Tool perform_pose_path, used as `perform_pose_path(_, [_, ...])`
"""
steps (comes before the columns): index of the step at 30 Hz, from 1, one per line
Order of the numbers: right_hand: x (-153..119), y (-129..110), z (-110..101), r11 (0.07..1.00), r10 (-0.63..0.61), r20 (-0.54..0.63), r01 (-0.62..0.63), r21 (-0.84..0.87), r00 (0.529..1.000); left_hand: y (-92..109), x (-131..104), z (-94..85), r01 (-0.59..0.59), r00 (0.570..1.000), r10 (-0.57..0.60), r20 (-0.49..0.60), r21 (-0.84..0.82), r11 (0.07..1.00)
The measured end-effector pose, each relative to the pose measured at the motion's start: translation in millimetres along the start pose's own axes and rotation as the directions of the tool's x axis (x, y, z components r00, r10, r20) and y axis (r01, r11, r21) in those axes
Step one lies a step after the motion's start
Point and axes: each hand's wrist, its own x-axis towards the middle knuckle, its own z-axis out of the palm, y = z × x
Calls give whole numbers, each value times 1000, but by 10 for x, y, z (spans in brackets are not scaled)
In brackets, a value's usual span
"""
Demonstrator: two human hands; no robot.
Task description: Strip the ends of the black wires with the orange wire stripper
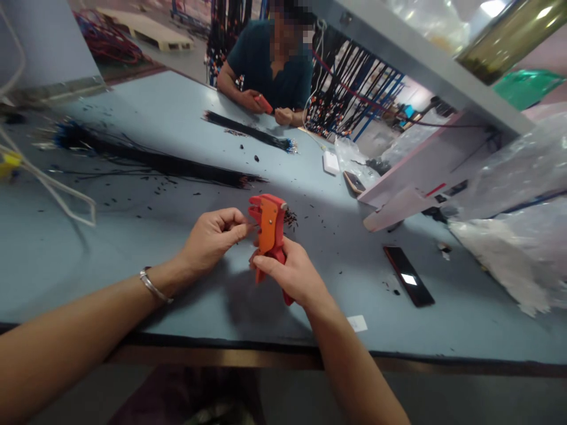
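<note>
My right hand (295, 268) is wrapped round the handles of a red and orange wire stripper (269, 227), held upright over the table. Its jaws face left. My left hand (221, 233) is pinched closed beside those jaws, with what looks like the tip of a thin wire (253, 225) showing between the fingertips and the tool. The rest of that wire is hidden. Behind the stripper lies a small pile of short dark cut pieces (290, 217). Further off, a long bundle of black wires (172, 163) with blue ends stretches across the left side of the table.
Across the table (199, 319) sits a co-worker (270, 65) holding a red tool (264, 104), near a second wire bundle (248, 131). A phone (408, 275) and plastic bags (509, 248) lie at right. A shelf panel (425, 159) stands at back right; a white cable (66, 200) loops at left.
</note>
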Motion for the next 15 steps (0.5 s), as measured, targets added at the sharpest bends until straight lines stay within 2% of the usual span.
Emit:
perform_pose_path(2, [23,37,20,972,35,87,-54,230,996,26,-11,-10,-3,1000,5,-22,89,996])
perform_pose_path(5, [44,119,58,911,55,105,-93,403,993,37,-19,-13,-2,999,8,-34,191,982])
perform_pose_path(10, [55,178,79,869,95,102,-133,476,990,27,-29,0,-14,999,21,-24,249,968])
perform_pose_path(15, [66,125,105,903,93,93,-124,412,991,41,-49,17,-14,1000,16,-4,248,969])
